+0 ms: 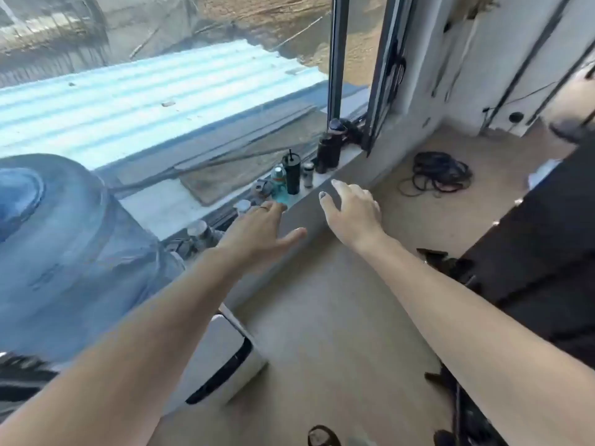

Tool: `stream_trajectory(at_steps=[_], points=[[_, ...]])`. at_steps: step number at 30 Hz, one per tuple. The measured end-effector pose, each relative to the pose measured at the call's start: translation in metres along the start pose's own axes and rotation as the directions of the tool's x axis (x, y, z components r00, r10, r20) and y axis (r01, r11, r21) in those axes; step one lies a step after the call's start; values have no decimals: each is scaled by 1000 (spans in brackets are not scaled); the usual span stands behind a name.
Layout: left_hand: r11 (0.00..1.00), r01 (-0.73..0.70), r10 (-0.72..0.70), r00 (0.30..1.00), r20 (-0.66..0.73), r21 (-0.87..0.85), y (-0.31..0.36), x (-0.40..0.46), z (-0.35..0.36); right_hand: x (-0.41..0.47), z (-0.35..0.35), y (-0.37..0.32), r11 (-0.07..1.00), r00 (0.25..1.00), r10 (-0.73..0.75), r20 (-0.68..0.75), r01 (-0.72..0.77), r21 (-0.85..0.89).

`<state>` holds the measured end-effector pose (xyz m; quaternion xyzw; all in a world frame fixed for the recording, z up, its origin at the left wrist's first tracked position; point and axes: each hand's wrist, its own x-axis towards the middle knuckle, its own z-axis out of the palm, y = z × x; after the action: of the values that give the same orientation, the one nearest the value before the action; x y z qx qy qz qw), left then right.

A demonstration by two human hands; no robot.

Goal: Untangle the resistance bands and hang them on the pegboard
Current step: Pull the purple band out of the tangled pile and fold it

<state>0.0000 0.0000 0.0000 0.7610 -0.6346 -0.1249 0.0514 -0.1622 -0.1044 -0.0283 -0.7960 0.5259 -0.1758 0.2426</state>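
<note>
Both arms extend forward over the floor [322, 317] toward the window sill [322, 180]; the left hand [260, 233] and the right hand [352, 209] each present an open grip, fingers spread and holding nothing. The resistance bands [439, 172] lie as a dark tangled coil on the floor near the wall corner, well apart from both hands, beyond the right hand. A black tumbler [292, 175] and several small bottles stand on the sill just beyond the fingertips
</note>
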Motion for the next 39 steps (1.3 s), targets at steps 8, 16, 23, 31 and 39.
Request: stream_trajectory(at_steps=[8, 16, 23, 31, 39], points=[[995, -44, 49, 997, 53, -91, 46, 62, 28, 25, -10, 66, 991, 991, 135, 11, -135, -15], [989, -121, 130, 986, 105, -81, 65, 151, 32, 87, -21, 100, 970, 970, 242, -8, -241, 8], [968, -236, 247, 951, 184, -80, 80, 264, 32, 168, -40, 140, 915, 913, 403, -60, -404, 1], [911, -407, 410, 878, 247, -65, 145, 408, 24, 263, -98, 209, 837, 821, 543, -176, -546, 34], [858, -511, 507, 822, 259, -54, 253, 542, 44, 361, -156, 323, 803, 774, 589, -233, -594, 59]])
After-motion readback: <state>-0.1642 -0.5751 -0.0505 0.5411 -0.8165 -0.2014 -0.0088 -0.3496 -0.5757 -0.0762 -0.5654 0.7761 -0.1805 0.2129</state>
